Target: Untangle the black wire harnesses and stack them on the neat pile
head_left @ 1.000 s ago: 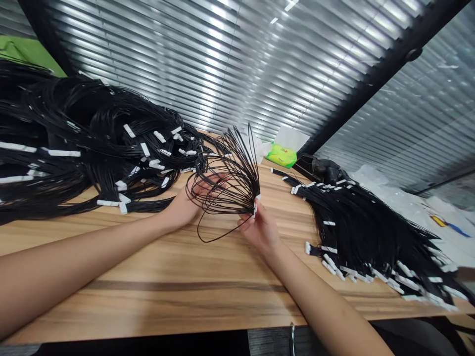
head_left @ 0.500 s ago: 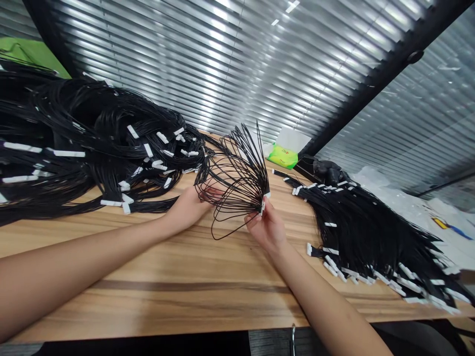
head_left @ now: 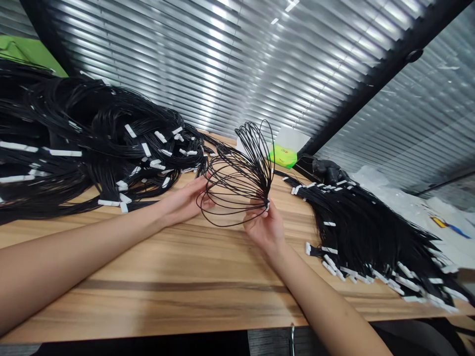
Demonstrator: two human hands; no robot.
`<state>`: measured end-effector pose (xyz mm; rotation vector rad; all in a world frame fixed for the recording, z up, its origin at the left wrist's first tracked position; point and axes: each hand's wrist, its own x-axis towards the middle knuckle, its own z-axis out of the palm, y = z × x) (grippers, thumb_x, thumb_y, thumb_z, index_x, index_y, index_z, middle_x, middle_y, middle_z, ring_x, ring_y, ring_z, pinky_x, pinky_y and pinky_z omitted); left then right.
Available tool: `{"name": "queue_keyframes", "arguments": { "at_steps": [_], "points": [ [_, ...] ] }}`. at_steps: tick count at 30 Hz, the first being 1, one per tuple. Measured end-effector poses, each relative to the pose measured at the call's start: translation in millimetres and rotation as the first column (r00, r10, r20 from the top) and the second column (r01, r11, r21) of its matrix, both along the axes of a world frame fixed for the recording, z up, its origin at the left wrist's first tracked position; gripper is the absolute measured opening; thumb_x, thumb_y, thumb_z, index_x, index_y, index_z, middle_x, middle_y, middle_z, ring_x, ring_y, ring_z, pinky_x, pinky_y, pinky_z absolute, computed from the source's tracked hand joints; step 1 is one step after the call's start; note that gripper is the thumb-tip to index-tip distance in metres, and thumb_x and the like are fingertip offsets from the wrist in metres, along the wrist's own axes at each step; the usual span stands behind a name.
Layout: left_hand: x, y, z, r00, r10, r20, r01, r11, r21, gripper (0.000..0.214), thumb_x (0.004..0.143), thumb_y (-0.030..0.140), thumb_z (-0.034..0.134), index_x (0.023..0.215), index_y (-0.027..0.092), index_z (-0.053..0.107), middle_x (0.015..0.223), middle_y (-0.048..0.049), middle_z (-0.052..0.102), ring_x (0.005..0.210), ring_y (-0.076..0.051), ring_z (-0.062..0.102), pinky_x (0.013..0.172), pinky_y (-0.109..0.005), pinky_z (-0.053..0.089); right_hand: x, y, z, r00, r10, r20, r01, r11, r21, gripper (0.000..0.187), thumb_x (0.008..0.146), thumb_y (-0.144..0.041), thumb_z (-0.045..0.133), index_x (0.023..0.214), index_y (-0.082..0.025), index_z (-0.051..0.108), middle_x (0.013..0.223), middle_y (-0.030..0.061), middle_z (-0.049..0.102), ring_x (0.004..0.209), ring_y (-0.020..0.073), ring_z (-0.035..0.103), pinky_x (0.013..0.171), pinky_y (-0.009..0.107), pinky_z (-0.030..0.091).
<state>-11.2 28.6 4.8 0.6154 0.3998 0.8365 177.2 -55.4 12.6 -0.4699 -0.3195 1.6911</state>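
My right hand (head_left: 265, 225) pinches the white connector (head_left: 266, 204) of a wire harness, its fingers closed at the bundle's end. From there many thin black wires (head_left: 237, 173) fan out in loops above the table, up and to the left. My left hand (head_left: 195, 200) is at the far side of those loops with its fingers stretched out and apart. Some loops pass in front of its fingertips, and whether they touch is hard to tell.
A large heap of black wire harnesses (head_left: 96, 118) with white connectors covers the left of the wooden table (head_left: 178, 287). Another pile (head_left: 363, 232) spreads over the right side. Behind stand a green tissue pack (head_left: 284, 155) and metal blinds (head_left: 208, 59). A yellow-and-blue tool (head_left: 449, 226) lies far right.
The wire loops have swung upright and rounded out between my hands. My left hand has drawn slightly left, its fingers opening. My right hand still grips the connector, now turned a little.
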Motion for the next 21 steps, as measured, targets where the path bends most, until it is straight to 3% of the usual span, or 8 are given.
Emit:
{"name": "queue_keyframes", "arguments": {
  "at_steps": [4,7,9,11,15,21],
  "points": [
    [2,-1,-1.8,0.999,0.019,0.027,-0.018,1.0,-0.022,0.013,0.073,0.014,0.071,0.083,0.019,0.064,0.067,0.0043,0.06,0.057,-0.007,0.054,0.06,-0.023,0.052,0,0,-3.1,0.998,0.058,-0.015,-0.057,0.997,0.044,0.018,0.063,-0.02,0.08,0.069,-0.021,0.063,0.056,-0.0111,0.064,0.044,0.001,0.053,0.05,0.01,0.052],
    [6,2,-6.0,0.993,0.072,-0.096,-0.064,0.995,0.08,0.018,0.068,0.016,0.075,0.084,0.019,0.066,0.073,0.0032,0.062,0.056,-0.006,0.052,0.056,-0.019,0.048,-3,1,-2.3,0.997,0.034,0.066,-0.038,0.998,0.055,0.019,0.062,-0.024,0.081,0.065,-0.02,0.062,0.054,-0.0106,0.063,0.043,0.0015,0.052,0.05,0.011,0.052],
    [9,4,-8.2,0.958,0.196,-0.209,-0.154,0.967,0.203,0.018,0.067,0.017,0.075,0.082,0.019,0.066,0.076,0.0021,0.063,0.059,-0.007,0.052,0.056,-0.018,0.046,-6,2,-1.9,0.987,-0.032,0.16,0.019,0.997,0.079,0.021,0.06,-0.026,0.082,0.063,-0.02,0.062,0.054,-0.0098,0.063,0.043,0.0026,0.052,0.05,0.013,0.052],
    [11,3,-9.1,0.885,0.383,-0.265,-0.263,0.881,0.392,0.015,0.07,0.022,0.073,0.082,0.018,0.066,0.08,0.0005,0.064,0.069,-0.01,0.055,0.063,-0.02,0.047,-9,5,-2.8,0.95,-0.137,0.279,0.105,0.986,0.127,0.022,0.059,-0.029,0.082,0.062,-0.02,0.063,0.054,-0.0084,0.063,0.043,0.0041,0.053,0.05,0.016,0.053],
    [7,0,-10.0,0.707,0.685,-0.174,-0.403,0.593,0.697,0.016,0.083,0.031,0.06,0.096,0.021,0.06,0.093,-0.0016,0.061,0.09,-0.015,0.055,0.084,-0.025,0.045,-14,7,-8.4,0.836,-0.292,0.464,0.225,0.955,0.194,0.021,0.062,-0.032,0.08,0.067,-0.018,0.065,0.055,-0.0059,0.062,0.048,0.0074,0.056,0.055,0.022,0.056],
    [1,2,-13.1,0.586,0.805,-0.096,-0.431,0.41,0.804,0.026,0.083,0.016,0.05,0.108,0.024,0.051,0.117,-0.0043,0.054,0.106,-0.017,0.052,0.094,-0.032,0.042,-12,8,-17.4,0.727,-0.375,0.576,0.274,0.927,0.258,0.02,0.069,-0.035,0.075,0.074,-0.017,0.069,0.059,-0.0034,0.063,0.055,0.0089,0.06,0.062,0.023,0.056]
  ]
}}
